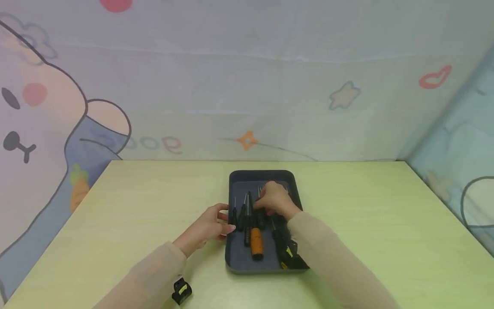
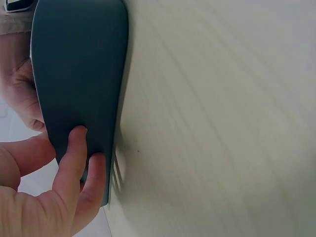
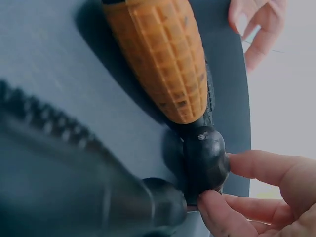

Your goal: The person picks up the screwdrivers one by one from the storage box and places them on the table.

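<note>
A dark grey tray (image 1: 266, 271) with several screwdrivers stands on the table. My left hand (image 1: 210, 223) grips its left wall, the thumb over the rim and the fingers against the outside, as the left wrist view also shows. Inside the tray, my right hand (image 1: 275, 199) pinches the rounded end of a black screwdriver handle (image 3: 206, 160) between thumb and forefinger. An orange-handled screwdriver (image 3: 160, 59) lies right beside that handle. Further left in the tray lie slim black screwdrivers (image 1: 241, 218). Part of the tray's right side is hidden by my right arm.
The pale wooden table (image 1: 366, 206) extends on both sides of the tray. Behind it hangs a printed cloth (image 1: 247, 86) with cartoon figures. Another black-handled screwdriver (image 1: 277, 240) lies at the tray's right, close to the black wrist device (image 1: 294, 251).
</note>
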### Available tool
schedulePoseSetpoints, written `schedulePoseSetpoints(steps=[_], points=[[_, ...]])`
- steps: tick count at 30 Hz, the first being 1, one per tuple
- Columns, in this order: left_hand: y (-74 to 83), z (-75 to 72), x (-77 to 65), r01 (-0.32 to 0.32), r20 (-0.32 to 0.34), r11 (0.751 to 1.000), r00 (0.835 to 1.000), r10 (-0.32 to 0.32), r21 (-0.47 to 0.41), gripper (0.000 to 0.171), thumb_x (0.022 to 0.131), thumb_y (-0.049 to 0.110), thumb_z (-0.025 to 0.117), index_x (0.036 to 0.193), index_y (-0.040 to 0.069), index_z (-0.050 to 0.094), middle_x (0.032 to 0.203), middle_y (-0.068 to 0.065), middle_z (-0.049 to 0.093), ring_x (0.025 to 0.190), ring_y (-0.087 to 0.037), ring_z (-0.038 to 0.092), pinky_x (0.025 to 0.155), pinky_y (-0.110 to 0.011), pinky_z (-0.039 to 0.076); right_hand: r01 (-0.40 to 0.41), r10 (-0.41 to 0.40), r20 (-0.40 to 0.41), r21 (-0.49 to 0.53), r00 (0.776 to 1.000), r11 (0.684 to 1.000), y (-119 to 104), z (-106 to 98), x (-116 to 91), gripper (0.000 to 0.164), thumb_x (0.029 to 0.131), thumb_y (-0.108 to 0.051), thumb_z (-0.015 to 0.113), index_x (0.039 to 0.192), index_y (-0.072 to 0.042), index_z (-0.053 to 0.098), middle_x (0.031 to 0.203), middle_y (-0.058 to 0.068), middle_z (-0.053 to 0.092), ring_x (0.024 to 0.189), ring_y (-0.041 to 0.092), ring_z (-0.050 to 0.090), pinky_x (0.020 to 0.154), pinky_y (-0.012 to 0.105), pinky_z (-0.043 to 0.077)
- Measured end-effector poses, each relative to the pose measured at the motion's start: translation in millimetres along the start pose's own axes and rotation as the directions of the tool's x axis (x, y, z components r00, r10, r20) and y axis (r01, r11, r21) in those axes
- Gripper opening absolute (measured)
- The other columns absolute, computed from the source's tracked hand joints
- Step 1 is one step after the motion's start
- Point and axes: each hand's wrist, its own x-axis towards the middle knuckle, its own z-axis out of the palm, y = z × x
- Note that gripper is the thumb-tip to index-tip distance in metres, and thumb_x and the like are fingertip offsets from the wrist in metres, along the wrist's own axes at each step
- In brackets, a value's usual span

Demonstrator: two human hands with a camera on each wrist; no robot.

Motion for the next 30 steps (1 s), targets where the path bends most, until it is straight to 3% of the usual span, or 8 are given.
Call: schedulePoseSetpoints(steps=[4,11,15,24,27,30], points=[[-0.2,-1.3,-0.4,0.002,-0.006,1.000,1.000,-0.002,0.006,0.061,0.083,-0.006,0.065,0.137,-0.003,0.037,0.116,-0.025,0.049,0.084,-0.026,0.062,0.073,-0.043,0.054,0.058,-0.060,-0.019,-0.114,0.998,0.992,-5.3,3.0,2.8,0.046,0.069,-0.010,0.076,0.040,-0.014,0.041,0.037,-0.001,0.044,0.040,0.020,0.057,0.038,0.022,0.039],[0.4,-1.2,0.2,-0.006,-0.012,1.000,1.000,0.006,0.001,0.060,0.083,-0.007,0.064,0.137,-0.004,0.037,0.115,-0.025,0.050,0.082,-0.024,0.062,0.072,-0.043,0.055,0.071,-0.081,-0.040,-0.206,0.996,0.976,-11.5,5.1,5.3,0.041,0.067,-0.012,0.080,0.043,-0.011,0.046,0.039,0.001,0.049,0.035,0.013,0.051,0.046,0.027,0.047],[0.1,-1.0,0.7,-0.010,-0.013,1.000,1.000,0.010,-0.001,0.060,0.084,-0.007,0.063,0.137,-0.004,0.037,0.115,-0.025,0.050,0.083,-0.025,0.062,0.072,-0.043,0.055,0.067,-0.080,-0.057,-0.208,0.995,0.976,-9.3,6.1,6.6,0.040,0.066,-0.012,0.077,0.042,-0.012,0.046,0.037,0.000,0.047,0.033,0.012,0.049,0.044,0.025,0.045],[-1.9,-1.0,1.8,-0.006,-0.014,1.000,1.000,0.006,0.012,0.059,0.084,-0.006,0.064,0.137,-0.003,0.037,0.116,-0.024,0.049,0.084,-0.025,0.062,0.073,-0.043,0.054,-0.001,0.002,-0.036,0.009,0.999,1.000,-1.0,7.0,6.3,0.043,0.067,-0.011,0.072,0.041,-0.015,0.038,0.036,-0.004,0.039,0.037,0.017,0.051,0.036,0.022,0.032],[-1.8,-1.3,2.0,-0.004,-0.012,1.000,1.000,0.004,0.012,0.060,0.084,-0.005,0.064,0.137,-0.003,0.037,0.117,-0.025,0.049,0.084,-0.025,0.062,0.073,-0.043,0.054,-0.059,0.059,-0.001,0.102,0.998,0.993,0.6,5.0,6.1,0.040,0.067,-0.011,0.074,0.044,-0.013,0.042,0.041,-0.002,0.042,0.041,0.017,0.053,0.040,0.024,0.039],[-1.5,-2.0,1.5,0.001,-0.013,1.000,1.000,-0.001,0.007,0.060,0.084,-0.005,0.064,0.137,-0.002,0.038,0.116,-0.024,0.050,0.084,-0.026,0.062,0.073,-0.043,0.054,-0.134,0.125,0.052,0.236,0.991,0.962,2.5,3.3,6.4,0.020,0.070,-0.009,0.074,0.058,-0.005,0.058,0.058,0.003,0.055,0.053,0.018,0.061,0.051,0.028,0.051]])
